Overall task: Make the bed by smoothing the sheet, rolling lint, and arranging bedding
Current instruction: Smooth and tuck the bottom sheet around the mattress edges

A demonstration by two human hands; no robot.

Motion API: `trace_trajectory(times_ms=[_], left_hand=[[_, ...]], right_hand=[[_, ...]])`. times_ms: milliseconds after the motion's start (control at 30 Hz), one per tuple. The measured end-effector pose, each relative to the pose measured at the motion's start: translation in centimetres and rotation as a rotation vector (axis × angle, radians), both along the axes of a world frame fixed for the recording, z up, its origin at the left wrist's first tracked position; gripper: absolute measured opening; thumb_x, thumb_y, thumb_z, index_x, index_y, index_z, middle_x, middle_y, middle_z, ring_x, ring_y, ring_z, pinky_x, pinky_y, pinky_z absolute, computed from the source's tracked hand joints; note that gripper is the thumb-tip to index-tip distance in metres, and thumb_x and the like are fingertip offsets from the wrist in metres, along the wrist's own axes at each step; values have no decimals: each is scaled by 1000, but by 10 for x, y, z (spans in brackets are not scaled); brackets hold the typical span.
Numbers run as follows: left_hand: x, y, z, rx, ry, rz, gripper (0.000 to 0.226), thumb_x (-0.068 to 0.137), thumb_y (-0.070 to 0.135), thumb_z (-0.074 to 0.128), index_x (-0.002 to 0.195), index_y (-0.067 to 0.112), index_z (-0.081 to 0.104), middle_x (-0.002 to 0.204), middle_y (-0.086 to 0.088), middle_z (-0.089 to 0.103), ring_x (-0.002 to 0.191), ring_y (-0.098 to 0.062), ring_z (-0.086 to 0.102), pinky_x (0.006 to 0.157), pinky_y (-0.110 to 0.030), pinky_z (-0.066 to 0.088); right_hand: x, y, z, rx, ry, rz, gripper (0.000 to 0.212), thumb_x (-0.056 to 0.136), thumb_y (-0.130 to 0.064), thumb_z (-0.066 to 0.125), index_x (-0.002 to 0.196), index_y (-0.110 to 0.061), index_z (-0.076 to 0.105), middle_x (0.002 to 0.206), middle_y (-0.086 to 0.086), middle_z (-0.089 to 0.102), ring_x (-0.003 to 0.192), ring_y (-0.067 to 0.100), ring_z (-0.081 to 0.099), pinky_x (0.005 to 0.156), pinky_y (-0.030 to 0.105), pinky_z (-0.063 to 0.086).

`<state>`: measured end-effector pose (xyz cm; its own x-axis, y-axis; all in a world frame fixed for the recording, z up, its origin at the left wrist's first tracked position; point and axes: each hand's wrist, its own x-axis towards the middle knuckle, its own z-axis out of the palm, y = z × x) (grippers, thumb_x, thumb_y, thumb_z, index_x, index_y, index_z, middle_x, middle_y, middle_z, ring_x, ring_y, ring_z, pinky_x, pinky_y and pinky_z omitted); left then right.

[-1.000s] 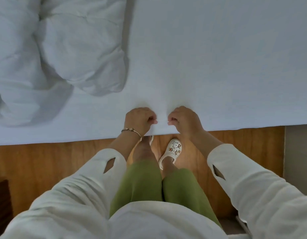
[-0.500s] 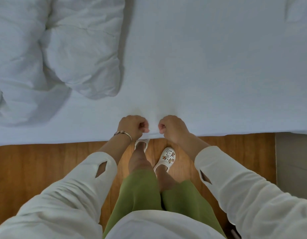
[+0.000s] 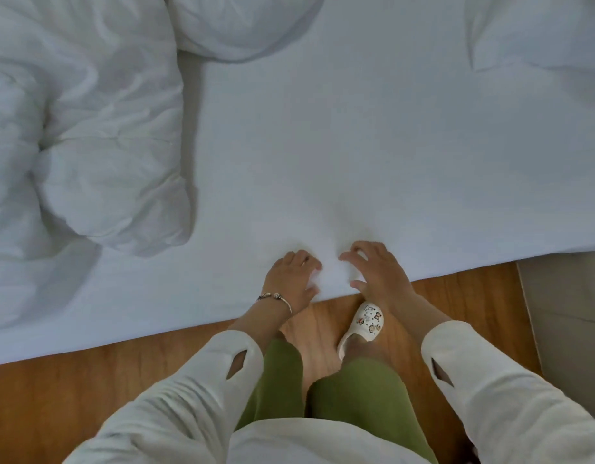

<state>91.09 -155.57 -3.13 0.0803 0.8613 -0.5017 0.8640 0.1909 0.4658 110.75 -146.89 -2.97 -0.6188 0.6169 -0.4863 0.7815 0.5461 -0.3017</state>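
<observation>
A white sheet (image 3: pixel 373 155) covers the bed and lies mostly flat, with faint creases just beyond my hands. My left hand (image 3: pixel 291 279), with a bracelet at the wrist, rests on the sheet at its near edge, fingers spread and loosely bent. My right hand (image 3: pixel 378 272) hovers at the same edge a little to the right, fingers spread with nothing in them. A bunched white duvet (image 3: pixel 85 128) is heaped on the left of the bed. A white pillow (image 3: pixel 242 25) lies at the top, another (image 3: pixel 540 31) at the top right.
The wooden bed frame (image 3: pixel 88 390) runs along below the sheet edge. My legs in green trousers and a white clog (image 3: pixel 364 324) stand against it. A grey floor strip (image 3: pixel 570 313) shows at the right.
Both hands have let go of the sheet's edge, which they gripped in fists, and now spread their fingers over it. My view has risen, showing more of the bed and the pillows.
</observation>
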Motion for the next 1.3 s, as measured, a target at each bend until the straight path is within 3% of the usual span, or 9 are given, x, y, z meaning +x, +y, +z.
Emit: trace_trajectory(times_ms=[333,433,533,633,733,833,1000,1133,1300], left_hand=[[154,90,-9,65,154,-1,76,72,33,76,139,29,40,144,3,35,132,-25,31,108,-34,25],[190,100,-13,148,187,138,60,61,23,84,116,20,60,117,0,57,110,-25,53,88,-33,45],[205,113,-6,168,143,216,33,80,23,70,111,15,62,111,-2,60,106,-25,53,73,-32,45],[205,119,-4,174,167,160,39,77,34,72,111,16,62,109,0,60,103,-24,53,71,-31,43],[214,117,-6,144,227,-6,60,45,35,90,97,16,66,95,1,64,85,-23,61,66,-29,49],[222,116,-18,181,245,-3,57,34,23,93,84,15,67,82,2,65,72,-20,63,57,-25,49],[228,121,-20,71,197,67,8,87,18,61,93,14,65,97,-2,65,92,-23,61,65,-28,38],[229,122,-14,-82,152,149,6,88,21,58,89,20,65,100,3,65,93,-21,60,75,-28,41],[220,134,-6,-235,112,35,6,85,27,63,90,24,65,98,4,66,95,-20,62,80,-28,48]], right_hand=[[144,97,-1,178,-126,41,83,63,-9,86,137,-19,49,139,11,47,125,35,45,90,44,47],[163,115,-7,249,13,119,58,48,9,85,102,-4,65,98,15,63,89,35,60,63,38,50],[176,126,-12,301,119,148,33,50,12,83,68,-6,62,66,8,57,60,28,57,52,31,44],[189,130,-15,250,133,125,34,57,-4,89,79,-5,63,79,10,60,71,29,58,61,35,48],[200,125,-17,176,64,159,68,49,-15,92,107,-4,61,105,13,59,93,32,58,75,39,49],[201,126,-19,238,96,187,53,43,4,88,89,-4,64,85,11,61,75,28,60,59,31,46],[200,133,-19,188,132,86,30,57,8,82,61,-8,58,58,4,54,53,23,54,47,23,28],[201,126,-19,3,15,-44,9,83,0,61,82,-9,61,84,4,59,83,22,56,61,28,32],[199,148,0,-253,-1,-22,13,89,-12,63,78,-13,56,87,-3,56,86,19,56,74,31,43]])
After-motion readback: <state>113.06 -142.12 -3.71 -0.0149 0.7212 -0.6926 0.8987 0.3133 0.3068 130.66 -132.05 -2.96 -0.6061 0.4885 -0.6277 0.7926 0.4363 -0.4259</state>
